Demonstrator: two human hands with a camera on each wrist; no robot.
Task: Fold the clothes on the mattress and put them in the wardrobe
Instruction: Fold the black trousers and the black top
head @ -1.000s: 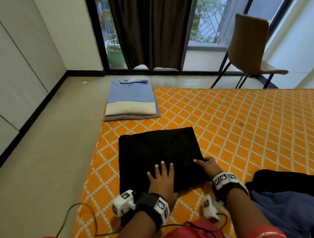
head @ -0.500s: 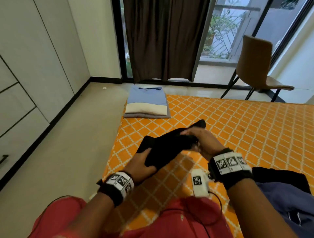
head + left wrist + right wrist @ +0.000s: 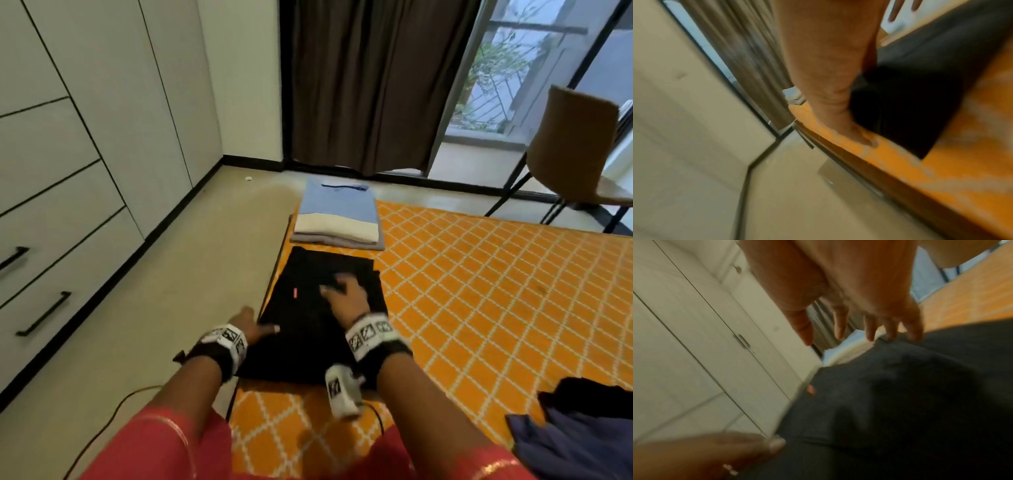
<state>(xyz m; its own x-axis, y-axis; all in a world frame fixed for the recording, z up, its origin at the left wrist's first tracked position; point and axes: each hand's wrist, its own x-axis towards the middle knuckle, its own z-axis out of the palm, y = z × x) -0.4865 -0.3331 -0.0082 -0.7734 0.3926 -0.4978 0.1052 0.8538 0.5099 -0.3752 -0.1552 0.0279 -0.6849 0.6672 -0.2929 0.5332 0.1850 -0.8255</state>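
A folded black garment (image 3: 308, 346) lies at the left edge of the orange patterned mattress (image 3: 479, 291), just in front of a stack of folded clothes (image 3: 337, 219) topped by a blue and cream shirt. My right hand (image 3: 342, 296) rests flat on the garment's far half with fingers spread (image 3: 869, 324). My left hand (image 3: 251, 323) is at the garment's left edge, thumb lying on the black cloth (image 3: 774, 443). In the left wrist view a fingertip (image 3: 865, 138) of the left hand touches the mattress beside the garment (image 3: 920, 97). Neither hand grips the cloth.
The white wardrobe (image 3: 68, 171) with drawers and black handles lines the left wall across a strip of bare floor. Unfolded dark and purple clothes (image 3: 582, 442) lie at the near right. A brown chair (image 3: 575, 147) stands by the window. A cable (image 3: 113, 421) trails on the floor.
Both hands lifted the black garment off the mattress and set it down farther away, beside the folded stack. They have let go and now lie on it.
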